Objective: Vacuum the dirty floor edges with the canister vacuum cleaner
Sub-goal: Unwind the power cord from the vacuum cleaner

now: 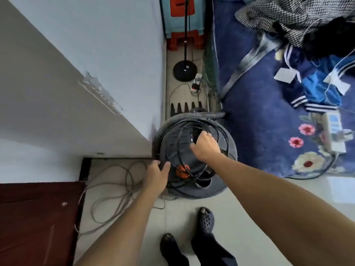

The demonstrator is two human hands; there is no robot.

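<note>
1. One vacuum [194, 156], round and dark, stands on the floor [249, 208] in the wall corner, beside the blue bed cover [259, 93].
2. One grey hose [172, 120] curves round its far rim; one black cord [221, 131] lies coiled on top.
3. Left hand [156, 175]: fingers and thumb clasp the vacuum's near-left rim.
4. Right hand [205, 144]: fingers curled, gripping the vacuum's top centre.
5. Two dark clogs [206, 219]; one loose grey cable [115, 189] at left.

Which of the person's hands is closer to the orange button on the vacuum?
Left. The left hand grips the canister vacuum at its rim, right beside the orange button; the right hand is farther up, curled round the top handle.
</note>
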